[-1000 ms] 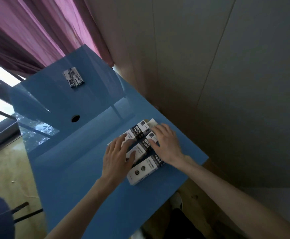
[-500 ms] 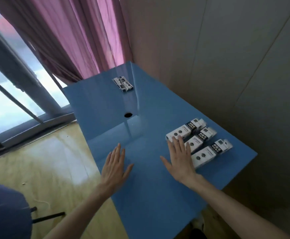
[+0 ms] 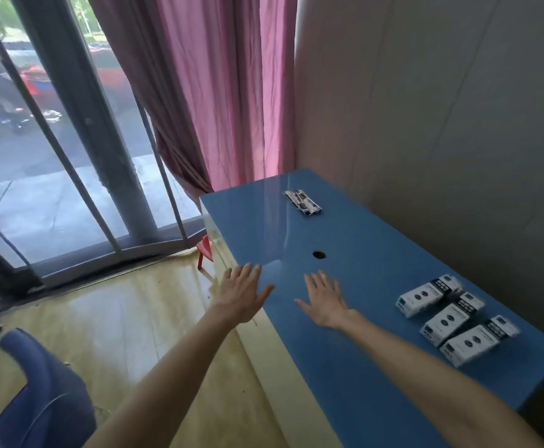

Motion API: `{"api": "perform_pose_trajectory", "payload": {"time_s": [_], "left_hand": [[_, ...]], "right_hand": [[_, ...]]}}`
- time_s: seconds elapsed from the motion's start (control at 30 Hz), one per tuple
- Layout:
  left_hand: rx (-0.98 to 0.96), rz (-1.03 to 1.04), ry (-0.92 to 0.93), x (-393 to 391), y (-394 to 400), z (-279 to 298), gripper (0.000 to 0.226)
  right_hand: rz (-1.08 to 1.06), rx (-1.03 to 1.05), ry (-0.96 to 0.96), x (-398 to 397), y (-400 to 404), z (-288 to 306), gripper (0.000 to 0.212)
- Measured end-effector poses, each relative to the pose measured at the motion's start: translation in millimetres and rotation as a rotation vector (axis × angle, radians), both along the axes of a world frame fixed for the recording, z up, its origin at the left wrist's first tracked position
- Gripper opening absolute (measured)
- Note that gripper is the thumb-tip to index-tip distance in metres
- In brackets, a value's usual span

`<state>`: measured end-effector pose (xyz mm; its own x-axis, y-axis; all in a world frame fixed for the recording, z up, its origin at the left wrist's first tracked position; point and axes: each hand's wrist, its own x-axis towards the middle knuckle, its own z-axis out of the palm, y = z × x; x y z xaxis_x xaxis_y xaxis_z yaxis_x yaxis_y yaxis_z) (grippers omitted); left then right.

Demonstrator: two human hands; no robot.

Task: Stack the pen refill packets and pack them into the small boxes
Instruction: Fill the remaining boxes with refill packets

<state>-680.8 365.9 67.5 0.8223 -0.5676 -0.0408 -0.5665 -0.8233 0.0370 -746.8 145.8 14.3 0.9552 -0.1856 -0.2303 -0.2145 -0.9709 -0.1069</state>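
Observation:
Three small white boxes with dark ends lie side by side at the right of the blue table [image 3: 377,367]: a far box [image 3: 426,295], a middle box [image 3: 450,320] and a near box [image 3: 477,339]. A small stack of pen refill packets [image 3: 302,202] lies at the table's far end. My left hand [image 3: 241,294] is stretched out flat at the table's left edge, fingers straight, holding nothing. My right hand [image 3: 324,300] is spread flat over the table's middle, left of the boxes and apart from them, also holding nothing.
A round cable hole [image 3: 319,254] sits in the tabletop between my hands and the packets. A pink curtain [image 3: 225,92] and a wall stand behind the table. A blue chair [image 3: 38,392] is at the lower left, and a red object [image 3: 205,250] lies on the floor.
Both hands have left the boxes and moved left and forward toward the table's far end. The view has swung left, so the boxes now lie at the right.

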Motion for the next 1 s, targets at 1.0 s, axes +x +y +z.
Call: {"api": "perform_pose_trajectory", "payload": {"time_s": [1.0], "left_hand": [[0.299,-0.526,0.176,436,-10,-43,0.08]], "right_hand": [[-0.318,-0.218,-0.01,316,-25,-44,0.098]]}}
